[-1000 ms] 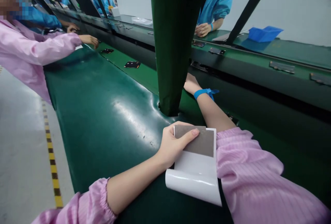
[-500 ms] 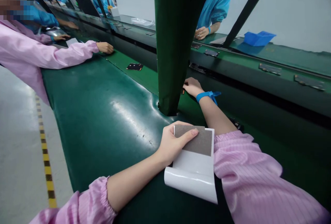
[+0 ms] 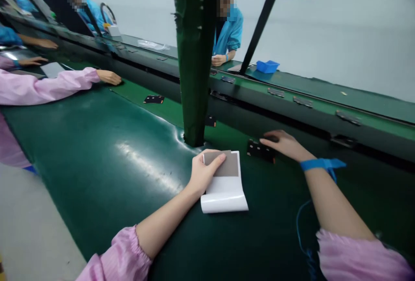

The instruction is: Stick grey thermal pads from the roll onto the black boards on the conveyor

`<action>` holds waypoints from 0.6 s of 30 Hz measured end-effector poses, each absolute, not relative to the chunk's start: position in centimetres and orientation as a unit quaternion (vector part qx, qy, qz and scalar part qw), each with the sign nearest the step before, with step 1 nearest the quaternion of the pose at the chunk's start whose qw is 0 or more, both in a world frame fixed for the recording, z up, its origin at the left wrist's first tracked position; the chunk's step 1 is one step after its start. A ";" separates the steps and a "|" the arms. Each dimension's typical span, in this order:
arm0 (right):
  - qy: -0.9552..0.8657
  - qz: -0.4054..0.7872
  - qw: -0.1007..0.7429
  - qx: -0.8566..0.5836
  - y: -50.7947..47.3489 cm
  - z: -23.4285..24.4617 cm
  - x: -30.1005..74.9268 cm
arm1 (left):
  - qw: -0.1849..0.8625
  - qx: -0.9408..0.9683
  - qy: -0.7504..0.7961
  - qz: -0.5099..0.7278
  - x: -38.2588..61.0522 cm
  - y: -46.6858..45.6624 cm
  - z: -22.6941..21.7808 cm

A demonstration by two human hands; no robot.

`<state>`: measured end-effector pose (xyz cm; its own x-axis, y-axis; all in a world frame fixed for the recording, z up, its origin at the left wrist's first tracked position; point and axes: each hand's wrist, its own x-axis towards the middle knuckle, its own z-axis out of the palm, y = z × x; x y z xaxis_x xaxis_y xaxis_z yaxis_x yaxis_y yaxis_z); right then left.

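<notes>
My left hand (image 3: 201,172) is closed on a white glossy backing sheet (image 3: 223,201) with a grey rectangular piece (image 3: 231,165) on its upper part. Its thumb presses on the grey piece, and the sheet's lower end curls up. To the right, my right hand (image 3: 282,143) reaches over the green belt, its fingers closed at the upper edge of a flat black panel (image 3: 256,150) with small light spots and an orange corner. Parts of its fingertips are hidden. A blue wrist strap (image 3: 319,165) circles my right wrist, its cord hanging down.
A green post (image 3: 194,65) rises ahead of my left hand. More black panels (image 3: 154,99) lie along the belt. At the left, a co-worker's pink sleeve (image 3: 58,85) reaches to it. Across the line stand a person in blue (image 3: 234,30) and a blue tray (image 3: 267,66).
My right hand has come out from behind the post, moving right and nearer, and is now at a black panel. My left hand still holds the sheet. The view has shifted right and up.
</notes>
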<state>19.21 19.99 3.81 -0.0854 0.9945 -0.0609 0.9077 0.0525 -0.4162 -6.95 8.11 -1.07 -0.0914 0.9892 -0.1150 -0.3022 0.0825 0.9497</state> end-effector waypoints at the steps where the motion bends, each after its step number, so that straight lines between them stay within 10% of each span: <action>1: -0.699 0.176 0.116 -0.684 18.0 4.0 20.9 | 0.559 0.371 0.472 0.572 -7.0 8.1 -1.1; 18: -0.602 0.134 0.219 -0.756 10.5 9.2 22.6 | 0.474 0.372 0.555 0.574 -6.5 8.2 -1.9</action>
